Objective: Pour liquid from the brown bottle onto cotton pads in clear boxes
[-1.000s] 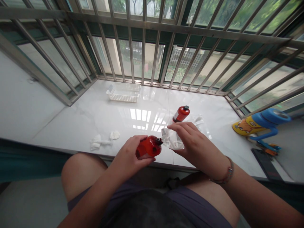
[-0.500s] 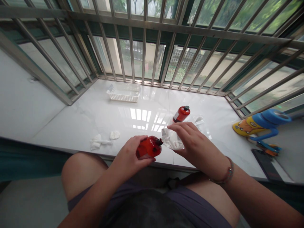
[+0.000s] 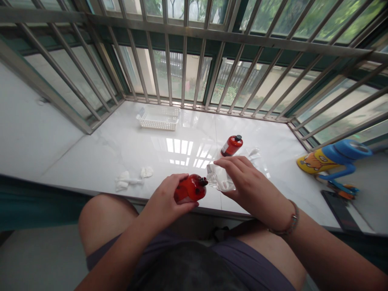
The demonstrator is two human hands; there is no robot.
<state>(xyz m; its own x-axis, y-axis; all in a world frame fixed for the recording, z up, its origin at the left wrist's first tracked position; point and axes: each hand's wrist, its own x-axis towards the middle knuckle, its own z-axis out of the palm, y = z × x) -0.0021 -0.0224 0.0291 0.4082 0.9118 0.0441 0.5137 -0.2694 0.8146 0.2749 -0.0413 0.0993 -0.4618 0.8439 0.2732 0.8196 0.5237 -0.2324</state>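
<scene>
My left hand (image 3: pixel 169 193) is wrapped round a reddish-amber bottle (image 3: pixel 194 189), tilted with its dark neck to the right. In my right hand (image 3: pixel 242 178) is a clear bottle (image 3: pixel 223 178), also tilted, its threaded mouth pointing left. The two mouths meet or nearly touch; I cannot tell whether there is contact. Both bottles are held near the front edge of the white counter (image 3: pixel 145 149). Just beyond my right hand stands another amber bottle (image 3: pixel 232 145) with a black cap and a pale label.
A white perforated basket (image 3: pixel 158 121) sits near the barred window. Crumpled white tissues (image 3: pixel 123 180) lie at the left, with a clear wrapper-like piece (image 3: pixel 253 152) behind my right hand. At the right are a blue-and-yellow water bottle (image 3: pixel 329 157) and a dark phone (image 3: pixel 340 210).
Almost nothing differs. The amber bottle in my left hand has shifted very slightly; both hands keep their grip and place.
</scene>
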